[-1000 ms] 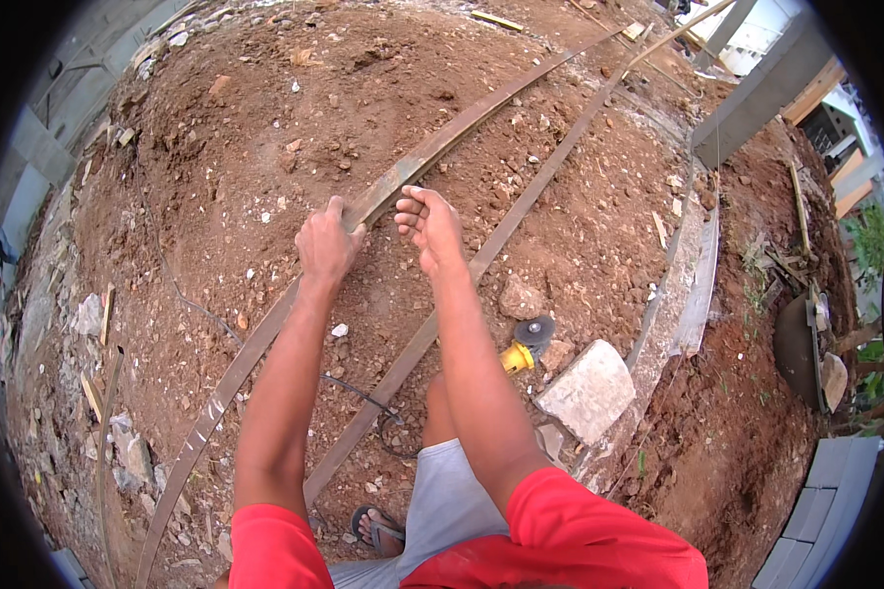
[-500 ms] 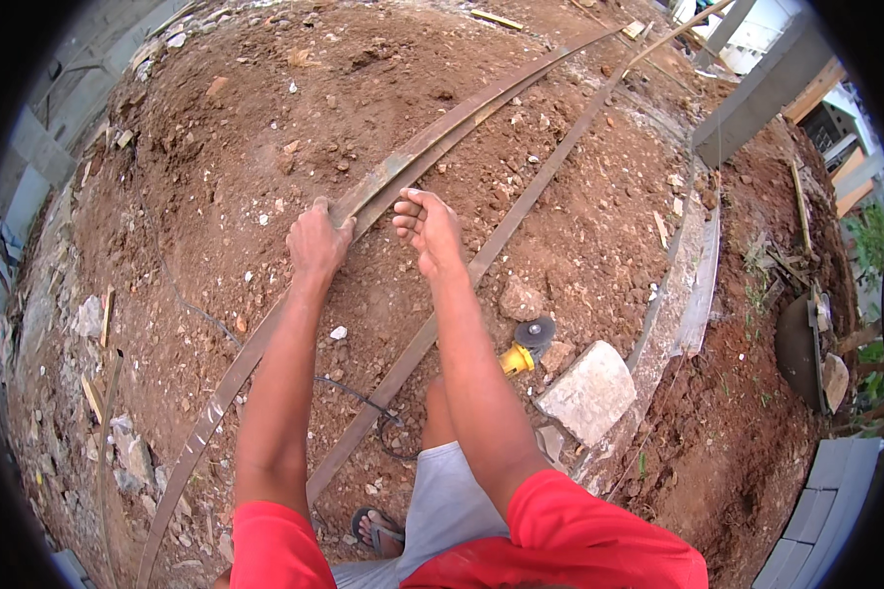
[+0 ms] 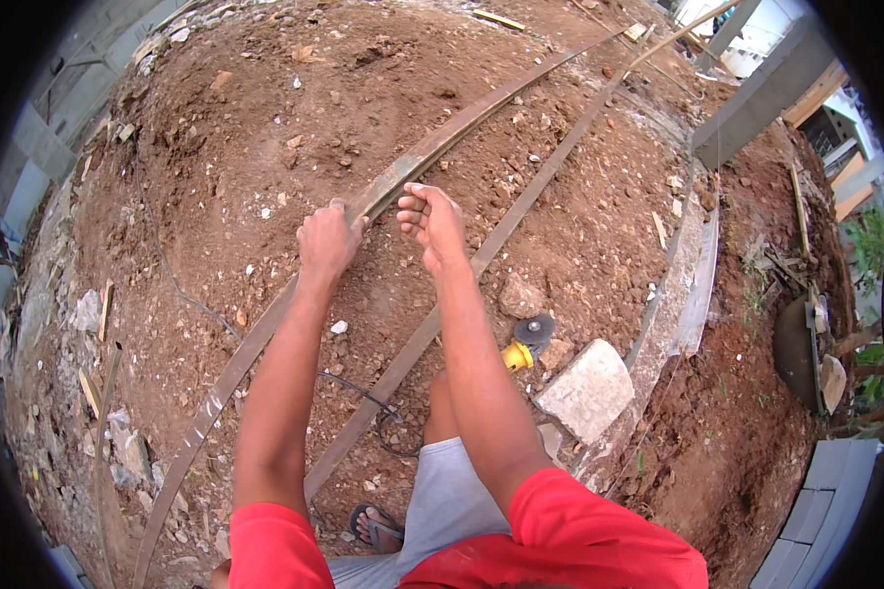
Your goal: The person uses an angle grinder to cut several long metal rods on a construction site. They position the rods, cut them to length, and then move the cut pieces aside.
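Observation:
A long rusty steel beam [image 3: 442,137] runs across the dirt from the lower left to the far upper right, its shape bent by the lens. My left hand [image 3: 328,240] is closed over the beam near its middle, knuckles up. Just right of it, beside the beam's near edge, my right hand [image 3: 430,226] hovers with its palm turned left. Its fingers are loosely curled, with nothing visible in them. A second, narrower rusty bar [image 3: 521,208] lies on the ground to the right, passing under my right forearm.
A yellow angle grinder [image 3: 521,351] with a dark disc lies near my right knee, beside a pale stone block [image 3: 587,393]. A black cable [image 3: 359,389] crosses the soil. A grey post [image 3: 761,93] stands far right, above a low concrete edge [image 3: 670,294]. Rubble [image 3: 128,452] lies left.
The beam has rolled, so the open groove along its near side now hardly shows. My left hand has turned with it, slightly to the right. My right hand has barely moved.

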`<state>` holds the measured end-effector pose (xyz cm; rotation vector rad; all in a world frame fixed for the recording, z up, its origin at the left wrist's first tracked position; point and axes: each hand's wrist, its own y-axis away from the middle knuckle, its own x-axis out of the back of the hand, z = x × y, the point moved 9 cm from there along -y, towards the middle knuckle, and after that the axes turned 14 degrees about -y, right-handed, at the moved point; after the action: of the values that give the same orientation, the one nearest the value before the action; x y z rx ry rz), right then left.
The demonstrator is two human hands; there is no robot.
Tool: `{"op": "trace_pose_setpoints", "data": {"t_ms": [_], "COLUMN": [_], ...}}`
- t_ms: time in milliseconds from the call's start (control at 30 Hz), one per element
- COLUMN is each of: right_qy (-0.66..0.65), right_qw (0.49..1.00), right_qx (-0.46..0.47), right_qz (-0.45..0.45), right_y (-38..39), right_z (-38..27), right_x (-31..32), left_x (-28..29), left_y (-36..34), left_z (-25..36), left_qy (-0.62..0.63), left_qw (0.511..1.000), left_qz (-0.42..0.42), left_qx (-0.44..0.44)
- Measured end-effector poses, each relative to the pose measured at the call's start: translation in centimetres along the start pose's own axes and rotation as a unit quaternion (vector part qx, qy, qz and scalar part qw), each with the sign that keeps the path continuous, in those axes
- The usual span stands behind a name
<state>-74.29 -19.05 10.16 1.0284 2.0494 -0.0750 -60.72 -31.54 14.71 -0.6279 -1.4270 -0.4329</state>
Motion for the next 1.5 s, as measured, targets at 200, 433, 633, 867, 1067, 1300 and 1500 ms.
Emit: {"op": "trace_pose_setpoints", "data": {"t_ms": [200, 433, 633, 867, 1067, 1300, 1500], "right_qy": [0.005, 0.012, 0.010, 0.017, 0.016, 0.055, 0.057], "right_qw": [1.000, 1.000, 1.000, 1.000, 1.000, 0.998, 0.998], "right_qx": [0.004, -0.017, -0.012, -0.012, -0.018, -0.018, -0.019], "right_qz": [0.004, 0.005, 0.016, 0.018, 0.018, 0.019, 0.024], "right_y": [0.3, -0.3, -0.9, -1.5, -1.8, -2.1, -2.0], "right_z": [-0.1, 1.8, 1.7, 2.1, 2.7, 2.5, 2.2], "right_x": [0.1, -0.8, -0.1, 0.0, 0.0, 0.4, 0.7], "left_x": [2.3, -1.4, -2.4, -3.3, -3.2, -2.9, -3.1], "left_y": [-1.4, -0.7, 0.0, 0.8, 1.0, 0.8, 0.6], "left_z": [-1.5, -2.5, -2.6, -2.5, -2.0, -2.5, -2.6], "left_qy": [0.039, 0.049, 0.065, 0.093, 0.054, 0.073, 0.058], "left_qw": [0.998, 0.998, 0.993, 0.982, 0.983, 0.982, 0.982], "left_qz": [0.024, 0.022, 0.097, 0.163, 0.171, 0.177, 0.180], "left_qx": [0.044, 0.040, 0.013, -0.017, -0.027, -0.005, 0.004]}}
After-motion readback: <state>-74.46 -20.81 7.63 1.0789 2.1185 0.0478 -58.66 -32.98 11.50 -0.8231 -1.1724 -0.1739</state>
